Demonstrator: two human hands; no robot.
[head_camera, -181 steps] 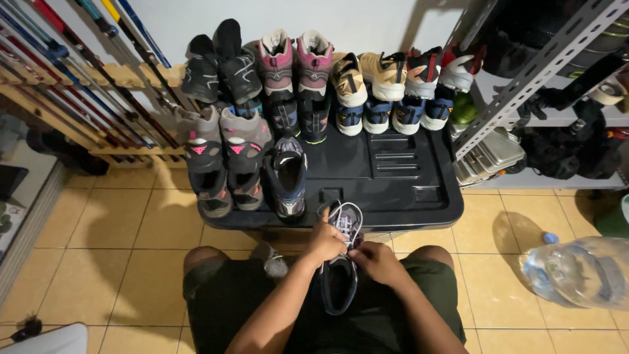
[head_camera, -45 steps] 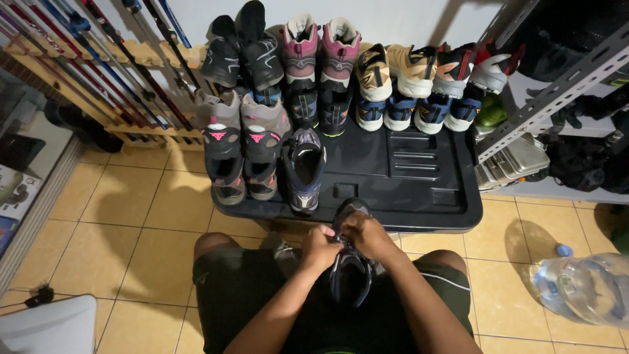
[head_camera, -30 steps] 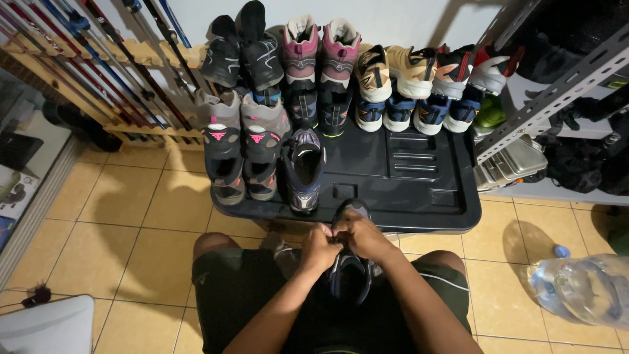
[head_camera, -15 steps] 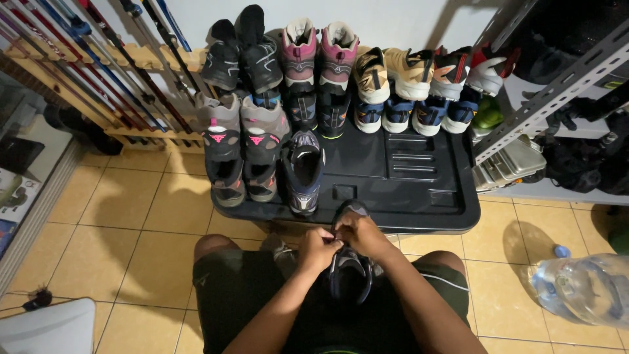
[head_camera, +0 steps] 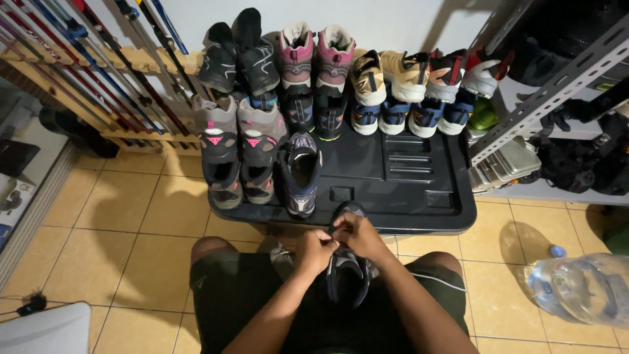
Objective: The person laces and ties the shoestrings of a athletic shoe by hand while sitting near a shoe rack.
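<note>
Yellow floor tiles (head_camera: 131, 223) are carrying a black tray (head_camera: 419, 190), its far edge crowded with shoes and boots, its near right corner lying bare. Both hands are meeting over the tongue of a dark sneaker (head_camera: 347, 282) resting on the person's lap, just off the tray's near edge. The left hand (head_camera: 314, 249) and right hand (head_camera: 357, 235) are pinching its laces, fingers curled tight. Since half a second ago, the hands are staying put.
</note>
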